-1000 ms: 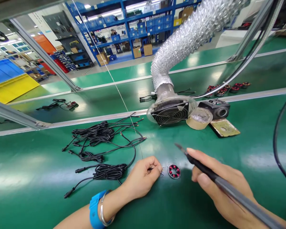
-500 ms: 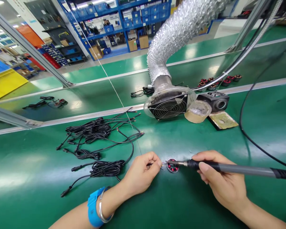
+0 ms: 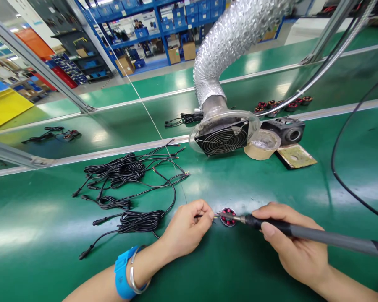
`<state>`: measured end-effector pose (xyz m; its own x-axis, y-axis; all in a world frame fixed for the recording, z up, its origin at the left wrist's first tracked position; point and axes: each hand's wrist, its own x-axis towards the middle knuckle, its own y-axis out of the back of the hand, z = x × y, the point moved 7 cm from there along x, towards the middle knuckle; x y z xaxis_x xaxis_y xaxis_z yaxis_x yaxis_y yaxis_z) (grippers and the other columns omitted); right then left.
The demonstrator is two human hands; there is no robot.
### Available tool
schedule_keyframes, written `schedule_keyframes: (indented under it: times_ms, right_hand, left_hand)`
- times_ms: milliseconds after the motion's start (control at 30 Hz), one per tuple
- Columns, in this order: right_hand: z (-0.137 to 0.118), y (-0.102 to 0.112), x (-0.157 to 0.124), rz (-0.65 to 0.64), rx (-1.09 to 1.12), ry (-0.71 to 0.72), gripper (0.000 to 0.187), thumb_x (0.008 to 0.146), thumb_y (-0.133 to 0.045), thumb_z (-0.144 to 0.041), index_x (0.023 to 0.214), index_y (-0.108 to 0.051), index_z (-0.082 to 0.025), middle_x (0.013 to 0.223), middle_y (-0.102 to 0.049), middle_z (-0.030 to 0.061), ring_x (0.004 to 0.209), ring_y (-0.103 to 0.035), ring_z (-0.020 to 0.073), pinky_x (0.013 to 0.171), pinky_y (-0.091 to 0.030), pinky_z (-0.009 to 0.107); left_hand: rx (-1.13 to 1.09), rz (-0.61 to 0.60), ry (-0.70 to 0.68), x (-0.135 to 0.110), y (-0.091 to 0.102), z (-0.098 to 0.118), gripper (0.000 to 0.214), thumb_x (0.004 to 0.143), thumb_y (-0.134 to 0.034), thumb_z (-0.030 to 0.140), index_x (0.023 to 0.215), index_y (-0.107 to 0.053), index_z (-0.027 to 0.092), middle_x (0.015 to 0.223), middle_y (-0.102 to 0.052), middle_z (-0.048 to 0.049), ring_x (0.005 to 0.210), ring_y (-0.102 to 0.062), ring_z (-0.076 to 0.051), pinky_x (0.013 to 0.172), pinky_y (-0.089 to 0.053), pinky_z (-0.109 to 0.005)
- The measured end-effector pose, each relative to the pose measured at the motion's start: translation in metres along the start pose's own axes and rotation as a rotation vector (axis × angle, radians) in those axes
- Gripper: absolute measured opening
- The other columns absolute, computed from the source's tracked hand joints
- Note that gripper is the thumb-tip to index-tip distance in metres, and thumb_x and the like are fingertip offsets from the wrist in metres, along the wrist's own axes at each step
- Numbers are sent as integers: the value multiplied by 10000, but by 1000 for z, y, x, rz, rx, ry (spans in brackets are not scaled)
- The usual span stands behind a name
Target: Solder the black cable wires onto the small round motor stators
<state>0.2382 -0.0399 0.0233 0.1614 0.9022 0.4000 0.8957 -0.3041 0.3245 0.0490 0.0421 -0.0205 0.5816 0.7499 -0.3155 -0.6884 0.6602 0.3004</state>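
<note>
L hand (image 3: pixel 189 228) has fingers pinched on thin blk cable (image 3: pixel 199 216) nr its fine wire ends (image 3: pixel 216 217), R hand (image 3: pixel 297 243) fingers grip pen-shaped gray-and-blk soldering iron (image 3: pixel 334 238), metal tip (image 3: pixel 240 218) over round red-and-blk coil ring (image 3: pixel 229 222) lying on glossy green surface (image 3: pixel 214 268) btwn hands, tip-to-wire contact unclear.

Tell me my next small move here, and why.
Probably steady the wire ends in your left hand: they're just left of the coil ring, and the soldering iron in your right hand reaches over that ring. Contact is too small to tell.
</note>
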Motion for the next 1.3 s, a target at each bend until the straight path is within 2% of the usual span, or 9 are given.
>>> schedule_keyframes:
  times_ms: [133, 233, 600, 800, 933, 1100, 1167, 1300]
  right_hand:
    - [-12, 0, -1, -10, -58, 131, 190, 873, -571, -113, 1014, -637, -223, 822, -671, 42, 664, -634, 189, 555, -488, 292]
    - [-19, 0, 0, -5, -41, 178, 195, 857, -571, -95, 1008, -638, -199, 809, -676, 43, 669, -634, 187, 579, -492, 295]
    - [-23, 5, 3, 29, -3, 188, 213, 839, -552, -87, 1002, -642, -190, 810, -672, 51, 691, -626, 189, 547, -466, 288]
    - [-26, 6, 6, 2, 75, 172, 263, 883, -538, -123, 1112, -635, -205, 800, -643, 47, 664, -611, 184, 558, -499, 300]
    - [-22, -17, 18, -146, -25, 88, 314, 946, -535, -133, 1231, -605, -247, 862, -675, 24, 662, -636, 134, 575, -508, 231]
    - [-11, -60, 25, -368, -58, 176, 272, 938, -517, -90, 1110, -640, -260, 874, -672, 17, 700, -610, 144, 623, -472, 253]
    - [-8, -66, 26, -378, -52, 221, 257, 927, -522, -81, 1089, -630, -248, 837, -660, 8, 668, -582, 142, 605, -452, 252]
    - [-14, -61, 24, -279, -91, 292, 265, 920, -504, -42, 1099, -580, -223, 903, -679, 15, 685, -580, 139, 635, -460, 252]
  left_hand:
    - [-1, 1, 4, 0, 0, -1, 172, 916, -516, 280, 800, -567, 163, 670, -498, 47, 572, -387, -88, 522, -286, -225]
    - [-4, 1, 1, 0, -1, -1, 171, 917, -516, 281, 805, -570, 165, 668, -499, 47, 570, -389, -88, 517, -282, -224]
    - [15, 10, -11, -1, 1, 2, 163, 911, -517, 264, 793, -569, 166, 659, -493, 50, 579, -396, -89, 530, -291, -218]
    - [19, 6, -13, -1, 2, 2, 177, 927, -506, 278, 797, -562, 171, 667, -492, 49, 594, -398, -94, 549, -298, -227]
    - [51, -52, -31, -1, 1, 4, 235, 961, -476, 345, 806, -540, 180, 673, -471, 52, 600, -377, -98, 560, -295, -241]
    - [98, -114, -27, -2, 1, 5, 290, 989, -425, 415, 830, -519, 191, 656, -421, 55, 592, -351, -106, 538, -272, -251]
    - [125, -133, -36, -3, 1, 9, 286, 994, -412, 415, 842, -514, 194, 664, -441, 51, 602, -379, -111, 545, -286, -254]
    - [213, -134, -71, -7, 3, 18, 246, 996, -420, 364, 834, -504, 198, 699, -503, 42, 645, -441, -116, 600, -327, -255]
